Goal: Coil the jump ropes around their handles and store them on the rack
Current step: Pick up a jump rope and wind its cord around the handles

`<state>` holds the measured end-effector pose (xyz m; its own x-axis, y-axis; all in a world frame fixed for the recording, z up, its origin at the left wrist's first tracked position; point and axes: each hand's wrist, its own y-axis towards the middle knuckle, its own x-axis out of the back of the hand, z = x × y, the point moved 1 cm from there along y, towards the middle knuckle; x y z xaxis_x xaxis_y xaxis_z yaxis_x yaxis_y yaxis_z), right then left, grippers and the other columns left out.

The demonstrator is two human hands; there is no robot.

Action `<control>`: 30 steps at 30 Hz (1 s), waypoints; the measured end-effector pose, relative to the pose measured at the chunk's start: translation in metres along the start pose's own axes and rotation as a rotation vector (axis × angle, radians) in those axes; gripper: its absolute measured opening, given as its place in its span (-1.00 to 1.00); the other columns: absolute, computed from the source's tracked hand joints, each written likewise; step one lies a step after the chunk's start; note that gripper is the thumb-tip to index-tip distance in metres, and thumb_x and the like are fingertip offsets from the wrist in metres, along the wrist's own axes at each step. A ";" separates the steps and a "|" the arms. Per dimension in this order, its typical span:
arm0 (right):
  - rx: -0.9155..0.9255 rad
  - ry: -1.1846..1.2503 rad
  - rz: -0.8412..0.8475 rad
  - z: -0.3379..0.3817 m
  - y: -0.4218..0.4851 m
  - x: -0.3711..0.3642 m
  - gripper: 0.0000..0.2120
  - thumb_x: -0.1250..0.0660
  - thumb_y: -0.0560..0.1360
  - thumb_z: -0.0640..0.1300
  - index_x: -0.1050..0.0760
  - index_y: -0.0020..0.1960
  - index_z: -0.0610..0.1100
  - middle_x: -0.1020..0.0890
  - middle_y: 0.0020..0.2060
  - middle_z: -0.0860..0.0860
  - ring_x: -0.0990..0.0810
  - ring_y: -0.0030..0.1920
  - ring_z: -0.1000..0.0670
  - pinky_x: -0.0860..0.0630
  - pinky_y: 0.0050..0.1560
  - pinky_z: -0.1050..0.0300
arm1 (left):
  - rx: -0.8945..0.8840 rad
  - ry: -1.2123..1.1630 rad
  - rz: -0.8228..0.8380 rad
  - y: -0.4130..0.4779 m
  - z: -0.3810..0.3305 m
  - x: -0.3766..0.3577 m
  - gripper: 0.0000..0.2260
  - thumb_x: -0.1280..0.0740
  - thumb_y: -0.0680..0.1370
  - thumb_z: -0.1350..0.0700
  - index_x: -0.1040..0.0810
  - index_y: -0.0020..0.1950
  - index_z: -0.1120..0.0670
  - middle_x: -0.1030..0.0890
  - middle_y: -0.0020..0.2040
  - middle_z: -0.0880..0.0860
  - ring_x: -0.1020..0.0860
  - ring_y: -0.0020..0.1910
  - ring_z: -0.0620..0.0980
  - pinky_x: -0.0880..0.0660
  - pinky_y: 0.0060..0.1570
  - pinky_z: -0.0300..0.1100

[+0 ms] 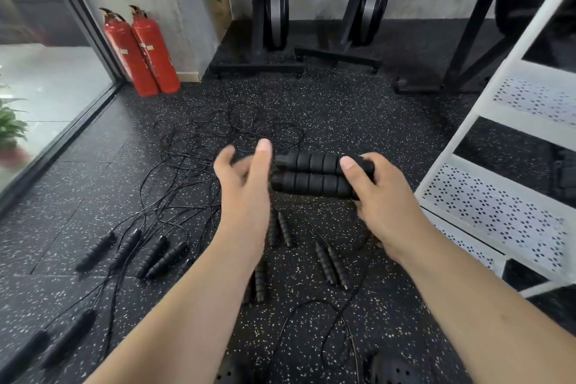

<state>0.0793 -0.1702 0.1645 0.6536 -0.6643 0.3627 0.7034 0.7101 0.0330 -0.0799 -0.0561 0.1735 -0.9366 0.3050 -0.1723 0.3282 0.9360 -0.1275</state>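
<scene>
Currently, loose jump ropes (pixel 124 249) lie tangled across the left of the floor (pixel 343 109). The left hand (pixel 246 178) is blurred and half-curled at the handle tips; can't tell if it pinches cord. The right hand (pixel 380 196) clamps the paired handles (pixel 314 174) side by side, likely as a winding core. The rack (pixel 498 196) is just right.

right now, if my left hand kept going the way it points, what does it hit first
Probably the ends of the two black handles the right hand grips; the left hand opens toward them. Depth is unclear: it might pass on to the tangled cords.
</scene>
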 end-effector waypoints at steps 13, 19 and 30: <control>-0.006 -0.137 0.423 0.001 -0.015 0.009 -0.70 -0.25 0.69 0.22 -0.54 0.03 0.01 -0.52 -0.33 0.16 -0.43 -0.36 0.17 -0.40 -0.19 0.08 | -0.607 1.466 0.371 -0.018 0.016 0.006 -0.69 -0.39 0.54 -0.12 -0.32 0.15 -0.12 -0.53 0.01 -0.12 -0.57 -0.06 0.04 -0.44 -0.18 -0.05; 0.011 -0.407 0.500 0.005 -0.016 0.027 -0.50 -0.04 0.69 0.35 -0.59 0.03 0.02 -0.71 -0.21 -0.02 -0.50 -0.37 0.13 -0.45 -0.20 0.12 | -0.426 1.404 0.285 -0.004 0.010 0.023 -0.76 -0.38 0.54 -0.03 -0.33 0.07 -0.10 -0.45 -0.19 -0.13 -0.48 -0.21 0.08 -0.45 -0.19 -0.05; 0.483 -0.675 0.330 0.036 -0.032 0.031 -0.76 -0.27 0.66 0.14 -0.69 0.18 0.17 -0.66 -0.05 0.34 -0.62 -0.02 0.26 -0.59 0.08 0.15 | -0.363 1.685 0.345 -0.005 0.022 0.027 -0.73 -0.37 0.57 -0.01 -0.35 0.19 -0.04 -0.45 -0.07 -0.04 -0.45 -0.15 0.11 -0.44 -0.17 -0.03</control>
<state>0.0677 -0.2053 0.2079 0.3913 -0.2379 0.8890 0.2141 0.9630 0.1634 -0.1039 -0.0560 0.1479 -0.0077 0.0937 0.9956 0.6997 0.7118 -0.0616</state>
